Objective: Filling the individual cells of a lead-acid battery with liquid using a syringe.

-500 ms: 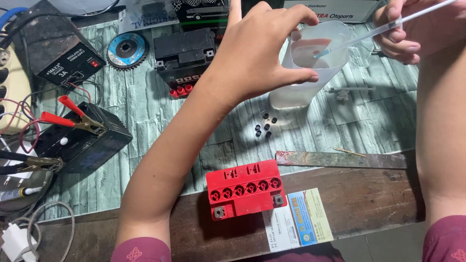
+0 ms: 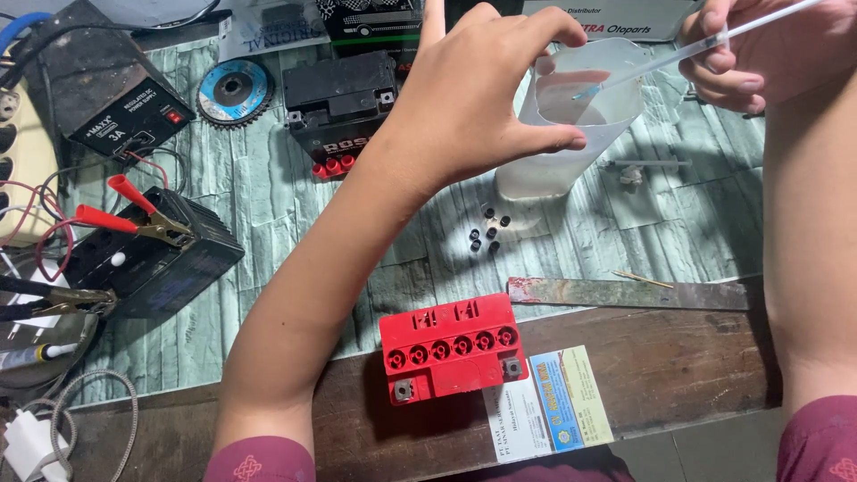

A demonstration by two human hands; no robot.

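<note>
A small rectangular card [image 2: 547, 402] in white, blue and pale yellow lies on the brown wooden bench edge, just beside the red battery top [image 2: 451, 346]. A white label [image 2: 113, 114] marks the black power supply box at upper left. Along the far edge lie a grey-white printed sheet [image 2: 263, 24], a black carton with a chequered pattern [image 2: 366, 18], and a white printed package [image 2: 607, 18].
</note>
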